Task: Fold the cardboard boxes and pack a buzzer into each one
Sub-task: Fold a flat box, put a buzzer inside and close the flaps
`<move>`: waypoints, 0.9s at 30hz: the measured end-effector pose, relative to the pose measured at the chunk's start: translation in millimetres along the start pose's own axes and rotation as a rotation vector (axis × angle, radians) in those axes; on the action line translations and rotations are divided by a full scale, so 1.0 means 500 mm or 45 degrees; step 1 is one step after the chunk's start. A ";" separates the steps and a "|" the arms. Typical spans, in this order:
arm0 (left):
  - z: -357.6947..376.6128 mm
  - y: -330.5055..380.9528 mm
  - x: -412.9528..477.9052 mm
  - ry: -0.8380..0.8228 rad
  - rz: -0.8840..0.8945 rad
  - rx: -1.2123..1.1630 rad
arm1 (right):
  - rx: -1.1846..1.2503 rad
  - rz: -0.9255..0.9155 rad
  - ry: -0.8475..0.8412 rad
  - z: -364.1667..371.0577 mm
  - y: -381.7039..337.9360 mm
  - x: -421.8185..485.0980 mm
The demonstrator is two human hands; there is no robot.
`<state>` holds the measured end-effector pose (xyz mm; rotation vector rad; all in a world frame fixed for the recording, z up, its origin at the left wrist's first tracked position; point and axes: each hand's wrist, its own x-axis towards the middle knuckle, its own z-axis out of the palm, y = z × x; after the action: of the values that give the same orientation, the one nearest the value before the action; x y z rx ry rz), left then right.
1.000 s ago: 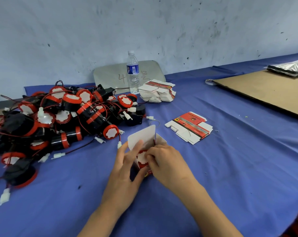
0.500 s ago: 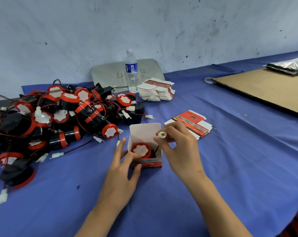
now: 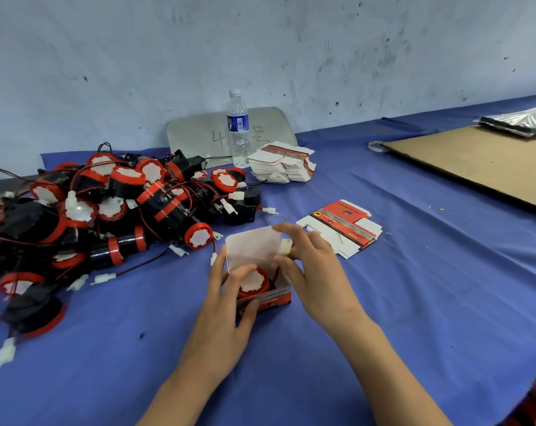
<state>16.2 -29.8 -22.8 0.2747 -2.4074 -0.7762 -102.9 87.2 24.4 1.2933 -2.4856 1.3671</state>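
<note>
Packing workshop: buzzer pile [image 3: 113, 210], flat box stacks [image 3: 282, 162].

A water bottle [image 3: 238, 127] stands by the wall; a brown cardboard sheet [image 3: 481, 161] lies right.

Red-and-black buzzers [image 3: 116, 207] with white faces, red-and-white box [image 3: 262, 272], blue tablecloth [image 3: 414, 287], brown cardboard sheet [image 3: 481, 161].

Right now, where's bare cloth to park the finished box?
Free: the blue cloth right of the right hand, between the flat box blanks and the near table edge. Also the near-left cloth in front of the buzzer pile. Crowded: far left with buzzers and loose wires; the blank stack by the water bottle; the cardboard sheet far right.
</note>
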 end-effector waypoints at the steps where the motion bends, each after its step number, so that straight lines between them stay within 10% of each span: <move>1: 0.001 -0.001 -0.001 -0.022 0.011 0.027 | -0.033 0.005 0.012 0.002 -0.001 0.001; 12: 0.009 0.000 -0.007 -0.008 0.072 0.132 | -0.345 -0.243 0.321 0.024 0.014 -0.007; 27: 0.012 0.017 -0.015 -0.053 -0.011 -0.065 | 0.241 0.373 0.079 0.013 0.064 0.013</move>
<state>18.6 -17.6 -25.5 0.2514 -2.4228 -0.8536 -126.2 87.2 0.9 0.9180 -2.6372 1.7103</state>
